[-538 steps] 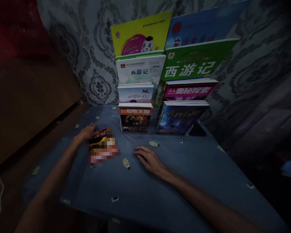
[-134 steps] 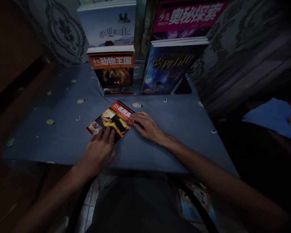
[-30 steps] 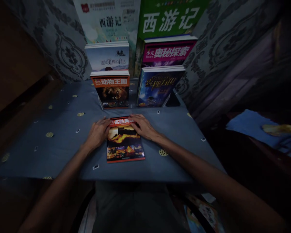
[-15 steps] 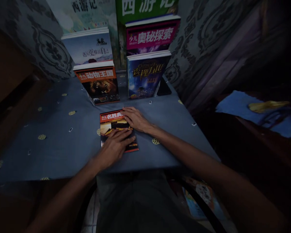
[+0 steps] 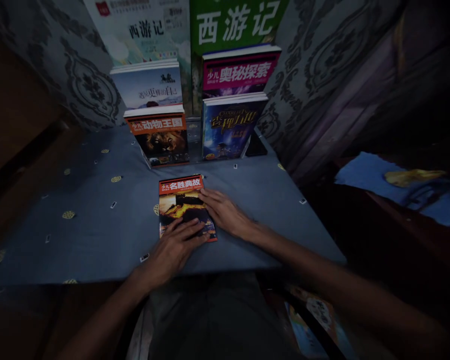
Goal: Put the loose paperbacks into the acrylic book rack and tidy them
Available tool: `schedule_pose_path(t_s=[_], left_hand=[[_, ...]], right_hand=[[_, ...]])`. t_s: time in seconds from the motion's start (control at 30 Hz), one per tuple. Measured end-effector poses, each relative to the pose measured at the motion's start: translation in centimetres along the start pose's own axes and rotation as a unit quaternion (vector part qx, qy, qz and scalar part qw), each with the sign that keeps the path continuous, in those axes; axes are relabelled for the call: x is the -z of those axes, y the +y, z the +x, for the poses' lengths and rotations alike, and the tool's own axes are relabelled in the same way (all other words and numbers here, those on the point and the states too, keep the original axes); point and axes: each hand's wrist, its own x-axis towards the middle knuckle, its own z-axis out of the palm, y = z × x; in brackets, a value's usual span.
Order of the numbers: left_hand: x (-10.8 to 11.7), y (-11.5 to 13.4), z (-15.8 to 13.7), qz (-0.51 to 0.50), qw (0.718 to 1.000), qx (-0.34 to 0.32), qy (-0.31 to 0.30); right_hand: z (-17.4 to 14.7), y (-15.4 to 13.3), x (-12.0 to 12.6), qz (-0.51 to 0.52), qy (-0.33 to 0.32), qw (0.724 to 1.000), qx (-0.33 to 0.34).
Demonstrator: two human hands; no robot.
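Observation:
A book [image 5: 185, 202] with an orange title band and a golden picture lies flat near the table's front edge. My left hand [image 5: 174, 246] rests across its lower part, fingers stretched out over the cover. At the book's right edge lies my right hand [image 5: 225, 212], its fingers extended and the tips on the cover. Neither hand grips anything. Behind the book stands an orange-topped book with a lion [image 5: 161, 142], and to its right a blue book [image 5: 228, 130].
Further back, more books stand in tiers: a pale blue one [image 5: 150, 87], a magenta one [image 5: 240, 72], a green one [image 5: 240, 25] and a large pale one [image 5: 146, 30]. A dark flat object [image 5: 255, 145] lies beside the blue book. Patterned wall [image 5: 90, 82] rises behind the table [image 5: 93, 235].
My right hand has slid down along the book from its top right corner, uncovering the title. My left hand has shifted slightly lower on the cover. The view has tilted up a little.

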Motion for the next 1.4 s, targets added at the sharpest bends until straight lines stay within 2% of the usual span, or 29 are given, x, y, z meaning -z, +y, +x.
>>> schedule_pose_path(t_s=[0.17, 0.33, 0.47, 0.53, 0.67, 0.73, 0.8, 0.87, 0.9, 1.03, 1.1, 1.17, 1.23, 1.33, 1.4], left_hand=[[-0.1, -0.1, -0.1, -0.008, 1.000, -0.007, 0.016], [-0.2, 0.2, -0.1, -0.004, 1.000, 0.000, 0.021], [-0.3, 0.0, -0.2, -0.028, 0.999, -0.003, 0.042], [-0.4, -0.5, -0.3, -0.054, 0.995, 0.014, 0.083], [-0.4, -2.1, -0.6, -0.045, 0.972, 0.141, 0.183], [-0.4, -2.7, -0.7, -0.027, 0.963, 0.188, 0.191], [-0.4, -2.9, -0.7, -0.021, 0.963, 0.200, 0.182], [-0.3, -2.9, -0.5, -0.023, 0.964, 0.197, 0.175], [-0.1, -2.7, -0.4, -0.025, 0.964, 0.199, 0.176], [1.2, -1.8, 0.3, -0.064, 0.958, 0.222, 0.171], [2.4, -1.3, 0.8, -0.099, 0.952, 0.244, 0.159], [3.8, -0.8, 1.4, -0.139, 0.943, 0.265, 0.146], [5.3, -0.7, 1.9, -0.189, 0.931, 0.286, 0.123], [7.4, -1.0, 2.5, -0.278, 0.907, 0.302, 0.088], [8.6, -1.6, 2.7, -0.337, 0.887, 0.305, 0.087]], right_hand=[[-5.7, -3.4, 1.1, 0.028, 0.010, 0.999, 0.033], [-8.2, -6.2, 1.7, 0.009, 0.002, 1.000, 0.011], [-8.5, -6.6, 1.8, 0.024, 0.014, 0.999, -0.020], [-8.3, -6.4, 1.9, 0.046, 0.014, 0.998, -0.043], [-7.0, -6.0, 1.9, 0.086, 0.025, 0.990, -0.110], [-5.9, -5.9, 1.8, 0.115, 0.036, 0.983, -0.135], [-4.7, -5.9, 1.7, 0.161, 0.053, 0.972, -0.162], [-3.6, -5.9, 1.8, 0.242, 0.075, 0.946, -0.203], [-3.1, -5.8, 1.9, 0.294, 0.088, 0.924, -0.229], [-1.6, -5.8, 2.7, 0.479, 0.150, 0.802, -0.323], [-0.8, -6.2, 2.8, 0.538, 0.172, 0.751, -0.343], [0.0, -7.0, 2.4, 0.572, 0.175, 0.727, -0.337], [1.0, -8.0, 1.8, 0.579, 0.160, 0.734, -0.316], [2.3, -9.6, 0.8, 0.560, 0.135, 0.770, -0.275], [3.1, -10.4, 0.3, 0.533, 0.126, 0.798, -0.251]])
